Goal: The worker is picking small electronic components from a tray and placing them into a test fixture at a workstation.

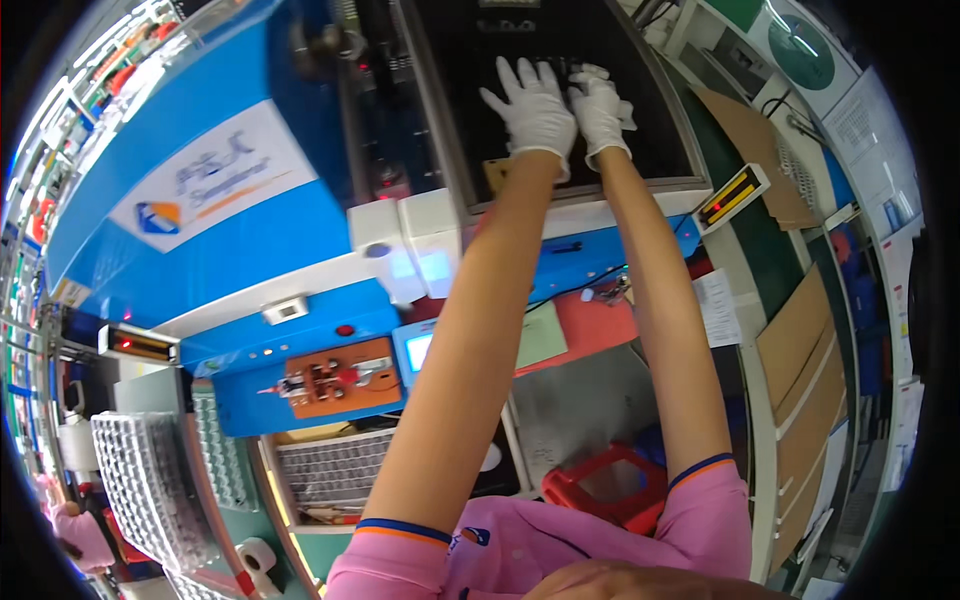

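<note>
Both forearms are stretched forward over a blue-and-white machine (225, 85), flanked by brown cardboard (790, 325) and clear plastic trays (150, 490), and the gloved left hand (538, 112) and right hand (602, 115) are laid on its dark panel (590, 35). The left fingers are spread apart, palm down; the right fingers are closed together on a crumpled white cloth (627, 116) against the panel.

This looks like a factory floor: a large blue-and-white machine (290, 240) with a keyboard (335, 468) on its near side, moulded trays (150, 485) and a pink-clad co-worker (84, 535) at left, cardboard sheets (795, 325) at right.
</note>
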Available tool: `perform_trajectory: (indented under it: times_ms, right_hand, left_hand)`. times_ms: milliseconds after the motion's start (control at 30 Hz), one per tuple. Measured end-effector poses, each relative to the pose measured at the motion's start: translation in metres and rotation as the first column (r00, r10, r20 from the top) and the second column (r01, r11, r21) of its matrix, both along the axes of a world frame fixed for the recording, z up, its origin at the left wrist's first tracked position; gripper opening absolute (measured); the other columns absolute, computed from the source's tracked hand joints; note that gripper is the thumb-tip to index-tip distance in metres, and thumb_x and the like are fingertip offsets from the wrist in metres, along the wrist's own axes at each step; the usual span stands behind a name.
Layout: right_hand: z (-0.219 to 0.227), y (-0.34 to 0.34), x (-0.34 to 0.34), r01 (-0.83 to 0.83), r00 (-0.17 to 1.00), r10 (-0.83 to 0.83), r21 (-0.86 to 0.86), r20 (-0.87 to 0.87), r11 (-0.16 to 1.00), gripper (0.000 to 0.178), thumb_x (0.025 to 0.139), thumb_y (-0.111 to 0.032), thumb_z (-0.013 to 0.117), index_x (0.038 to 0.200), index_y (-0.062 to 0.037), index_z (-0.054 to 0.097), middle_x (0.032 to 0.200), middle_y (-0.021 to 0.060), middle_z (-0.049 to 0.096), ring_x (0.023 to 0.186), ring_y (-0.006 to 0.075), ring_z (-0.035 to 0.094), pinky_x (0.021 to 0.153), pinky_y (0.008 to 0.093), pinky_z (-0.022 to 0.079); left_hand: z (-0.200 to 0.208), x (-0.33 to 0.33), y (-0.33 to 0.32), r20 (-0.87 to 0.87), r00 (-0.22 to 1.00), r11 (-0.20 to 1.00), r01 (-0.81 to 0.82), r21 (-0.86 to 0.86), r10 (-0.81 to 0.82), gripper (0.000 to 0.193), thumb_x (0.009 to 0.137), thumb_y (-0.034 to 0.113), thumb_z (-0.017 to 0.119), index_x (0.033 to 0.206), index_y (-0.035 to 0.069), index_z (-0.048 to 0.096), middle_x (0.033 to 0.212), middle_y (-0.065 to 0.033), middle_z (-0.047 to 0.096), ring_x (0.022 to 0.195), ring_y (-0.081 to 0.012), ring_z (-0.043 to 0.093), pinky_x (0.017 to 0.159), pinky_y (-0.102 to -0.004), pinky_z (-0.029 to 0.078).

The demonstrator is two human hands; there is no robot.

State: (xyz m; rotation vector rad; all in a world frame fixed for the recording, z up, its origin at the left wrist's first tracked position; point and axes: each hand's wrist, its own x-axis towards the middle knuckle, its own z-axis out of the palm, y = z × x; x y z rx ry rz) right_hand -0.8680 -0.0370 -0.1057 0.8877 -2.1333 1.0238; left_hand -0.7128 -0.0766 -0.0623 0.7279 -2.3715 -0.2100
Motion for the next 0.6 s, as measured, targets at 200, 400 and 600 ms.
perform_trajectory:
  times_ms: [200, 400, 600]
  right_hand:
    - [0.018, -0.013, 0.017, -0.130, 0.945, 0.157, -0.109, 0.287, 0.985, 0.013, 0.077, -0.005, 0.075, 0.091, -0.0060, 0.075, 0.120, 0.0147, 0.066, 0.110, 0.0259, 0.065, 0.093, 0.0291, 0.052]
    - [0.019, -0.010, 0.003, -0.121, 0.958, 0.145, -0.110, 0.248, 0.987, 0.016, 0.080, -0.012, 0.072, 0.095, -0.0052, 0.071, 0.083, 0.0166, 0.072, 0.080, 0.0271, 0.070, 0.078, 0.0349, 0.054]
    - [0.016, -0.014, 0.019, -0.338, 0.899, 0.333, -0.034, 0.284, 0.941, 0.017, 0.082, -0.006, 0.072, 0.099, -0.0045, 0.069, 0.094, 0.0139, 0.072, 0.086, 0.0259, 0.070, 0.079, 0.0345, 0.054]
  left_hand:
    - [-0.023, -0.029, -0.041, 0.226, 0.961, 0.987, 0.162, 0.005, -0.159, 0.043, 0.098, 0.024, 0.050, 0.140, 0.029, 0.054, 0.141, -0.0014, 0.056, 0.147, -0.0263, 0.028, 0.109, -0.0749, 0.014]
    - [0.001, -0.049, -0.043, 0.031, 0.974, 0.918, 0.201, 0.343, -0.224, 0.025, 0.094, 0.016, 0.057, 0.115, 0.015, 0.068, 0.113, -0.0124, 0.068, 0.100, -0.0336, 0.066, 0.095, -0.0437, 0.050]
    - [0.014, -0.017, -0.034, -0.879, 0.463, 0.764, 0.607, 0.218, -0.117, 0.016, 0.087, -0.003, 0.065, 0.101, 0.004, 0.065, 0.099, -0.0130, 0.066, 0.083, -0.0254, 0.064, 0.079, -0.0328, 0.053]
